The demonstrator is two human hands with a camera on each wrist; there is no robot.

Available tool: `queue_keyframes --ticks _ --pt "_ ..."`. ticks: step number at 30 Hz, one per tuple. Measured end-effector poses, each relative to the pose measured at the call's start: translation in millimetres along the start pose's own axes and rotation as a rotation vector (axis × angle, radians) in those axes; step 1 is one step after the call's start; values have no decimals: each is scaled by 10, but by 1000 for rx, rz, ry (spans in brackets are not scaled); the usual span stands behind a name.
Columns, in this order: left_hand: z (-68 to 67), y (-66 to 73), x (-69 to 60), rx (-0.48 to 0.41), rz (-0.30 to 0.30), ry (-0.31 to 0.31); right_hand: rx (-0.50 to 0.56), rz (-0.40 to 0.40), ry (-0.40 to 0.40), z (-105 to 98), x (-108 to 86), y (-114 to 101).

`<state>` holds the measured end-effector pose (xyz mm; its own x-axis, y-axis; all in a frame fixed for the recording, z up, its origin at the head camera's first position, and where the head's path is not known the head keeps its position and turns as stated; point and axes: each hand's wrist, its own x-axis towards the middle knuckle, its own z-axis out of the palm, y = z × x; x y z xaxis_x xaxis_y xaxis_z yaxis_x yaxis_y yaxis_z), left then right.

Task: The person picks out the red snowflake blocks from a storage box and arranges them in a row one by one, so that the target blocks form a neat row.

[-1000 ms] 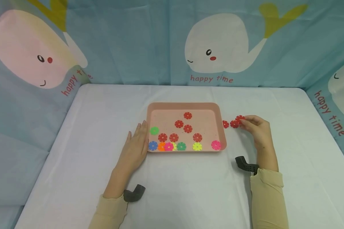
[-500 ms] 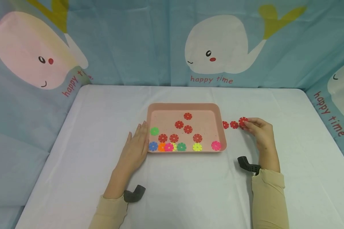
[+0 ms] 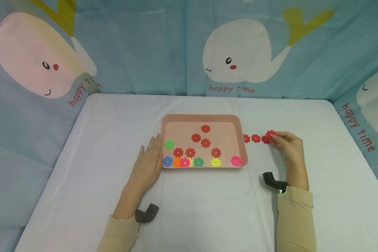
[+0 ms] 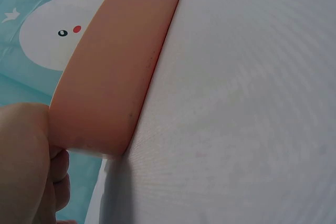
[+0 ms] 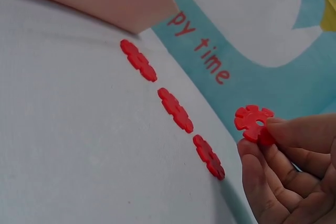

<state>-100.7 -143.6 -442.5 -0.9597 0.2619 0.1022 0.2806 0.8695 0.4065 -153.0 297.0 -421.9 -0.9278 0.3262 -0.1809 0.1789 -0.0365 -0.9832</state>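
My right hand (image 3: 291,150) pinches a red snowflake disc (image 5: 254,123) between thumb and fingers, raised above the cloth. Three more red snowflake discs (image 5: 175,110) lie flat in a slanting row on the table to the right of the pink tray (image 3: 201,118). In the head view the held disc partly covers the nearest of them. My left hand (image 3: 148,161) rests along the tray's left side, fingers straight and touching its outer wall (image 4: 105,72). Inside the tray lie several red discs (image 3: 196,138), some apart from each other.
Along the tray's front edge are blue (image 3: 168,161), orange, yellow, dark green (image 3: 198,162) and pink discs (image 3: 236,161); a light green disc (image 3: 169,144) lies by the left wall. A white cloth (image 3: 208,206) covers the table. Behind stands a blue whale-print curtain (image 3: 163,52).
My right hand has moved a little to the right, still pinching a red disc. A third red disc now shows on the table beneath it. My left hand stays against the tray.
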Motion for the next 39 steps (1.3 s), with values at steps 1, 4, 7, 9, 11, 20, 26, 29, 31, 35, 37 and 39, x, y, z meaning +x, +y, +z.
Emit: queue_keyframes --ticks 1,4,7,9,11,20,26,29,31,35,37,39 --pt "4 -3 0 2 -1 -3 -5 3 1 -6 8 3" --pt "12 -6 0 0 -2 -10 -27 9 -8 -35 34 11" --pt "8 -8 -2 -1 -1 -5 -61 0 -16 -77 61 12" --pt "-2 -11 -3 1 2 9 -79 -7 -20 -109 76 7" --pt "-4 -10 -4 5 5 10 -106 -8 -17 -156 76 5" --pt "-18 -9 -1 -1 0 6 -158 46 -74 -328 52 36" --pt "-12 -5 1 2 -4 -2 -254 78 -68 -349 56 68" --pt "-5 -8 1 5 -4 -3 -291 81 -44 -332 68 77" --pt "-4 -10 1 6 -4 -1 -329 76 -35 -318 80 77" --pt "-4 -13 2 6 -6 3 -343 61 -22 -291 106 67" --pt "-3 -15 7 -1 -9 2 -340 58 -9 -279 118 61" --pt "0 -17 14 -5 -12 0 -331 61 6 -273 131 54"
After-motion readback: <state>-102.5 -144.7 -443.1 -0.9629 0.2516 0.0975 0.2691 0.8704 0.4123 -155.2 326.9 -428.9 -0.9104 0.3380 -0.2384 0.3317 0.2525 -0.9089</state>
